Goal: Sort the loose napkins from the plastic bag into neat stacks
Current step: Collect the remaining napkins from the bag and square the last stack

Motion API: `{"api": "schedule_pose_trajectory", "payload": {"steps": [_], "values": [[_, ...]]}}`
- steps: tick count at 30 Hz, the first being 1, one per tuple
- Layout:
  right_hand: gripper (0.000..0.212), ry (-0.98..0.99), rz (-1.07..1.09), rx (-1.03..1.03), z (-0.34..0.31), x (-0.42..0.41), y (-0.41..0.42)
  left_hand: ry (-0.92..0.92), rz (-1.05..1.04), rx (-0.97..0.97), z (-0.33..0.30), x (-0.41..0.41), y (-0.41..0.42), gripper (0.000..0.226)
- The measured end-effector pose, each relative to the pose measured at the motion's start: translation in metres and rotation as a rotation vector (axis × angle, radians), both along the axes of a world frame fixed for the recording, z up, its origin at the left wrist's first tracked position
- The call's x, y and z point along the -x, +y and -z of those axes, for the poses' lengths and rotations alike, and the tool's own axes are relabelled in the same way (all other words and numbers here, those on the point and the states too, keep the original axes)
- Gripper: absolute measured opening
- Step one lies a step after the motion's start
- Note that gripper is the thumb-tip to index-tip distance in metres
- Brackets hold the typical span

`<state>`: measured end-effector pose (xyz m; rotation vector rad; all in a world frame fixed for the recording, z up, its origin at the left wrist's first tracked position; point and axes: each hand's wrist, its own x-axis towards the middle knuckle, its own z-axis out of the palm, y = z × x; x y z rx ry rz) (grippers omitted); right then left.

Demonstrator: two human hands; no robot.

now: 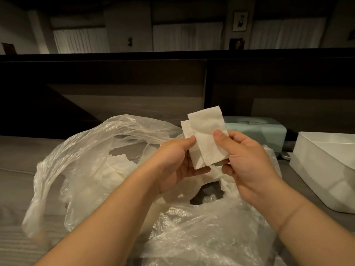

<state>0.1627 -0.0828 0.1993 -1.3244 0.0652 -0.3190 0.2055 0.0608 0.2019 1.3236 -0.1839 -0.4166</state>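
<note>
Two white folded napkins (206,135) are held upright above the bag, one overlapping the other. My left hand (176,162) pinches the rear napkin's left edge between thumb and fingers. My right hand (247,160) presses its thumb on the front napkin and grips it from behind. Below them a large crumpled clear plastic bag (92,162) lies open on the wooden surface. More loose white napkins (115,169) show through the plastic inside it.
A pale green tissue box (267,129) stands behind my right hand. A white rectangular bin (326,169) sits at the right edge. A dark wooden wall panel (134,93) rises behind the grey wooden surface (17,154).
</note>
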Motion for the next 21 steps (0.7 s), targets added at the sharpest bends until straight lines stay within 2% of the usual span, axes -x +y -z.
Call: {"api": "schedule_pose_trajectory", "payload": {"steps": [7, 11, 12, 15, 21], "values": [[0.013, 0.056, 0.070, 0.030, 0.009, -0.005, 0.000, -0.021, 0.141, 0.015, 0.004, 0.003, 0.000, 0.037], [0.012, 0.039, 0.091, 0.017, 0.011, -0.005, 0.004, -0.060, 0.218, 0.005, 0.005, 0.004, -0.002, 0.057], [0.012, 0.042, 0.095, 0.024, 0.012, -0.005, 0.005, -0.081, 0.200, -0.022, 0.005, 0.005, -0.003, 0.056], [0.013, 0.058, 0.113, 0.066, 0.015, -0.007, 0.005, -0.130, 0.115, -0.088, 0.005, 0.005, -0.006, 0.032], [0.014, 0.062, 0.126, 0.127, 0.018, -0.008, 0.006, -0.189, 0.105, -0.142, 0.006, 0.004, -0.005, 0.030]]}}
